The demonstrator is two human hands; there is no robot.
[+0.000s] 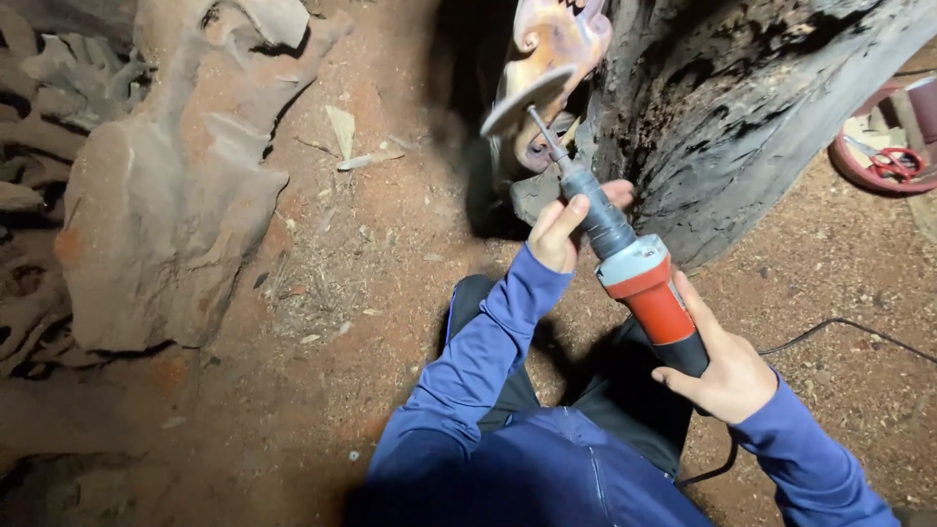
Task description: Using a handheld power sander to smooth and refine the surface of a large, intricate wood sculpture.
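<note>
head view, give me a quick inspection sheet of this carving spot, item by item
surface: reddish dirt ground strewn with wood chips and dust
job's things: red and grey handheld power grinder with a thin shaft and round disc, disc at a pale carved wood piece against a dark rough log
clutter: dry leaf and chips on the ground; red round basin holding red-handled scissors
hands: left hand wraps the grinder's grey neck; right hand grips its rear handle
cables: black power cord runs across the ground from the grinder
surroundings: large carved reddish wood sculpture lying at the left
</note>
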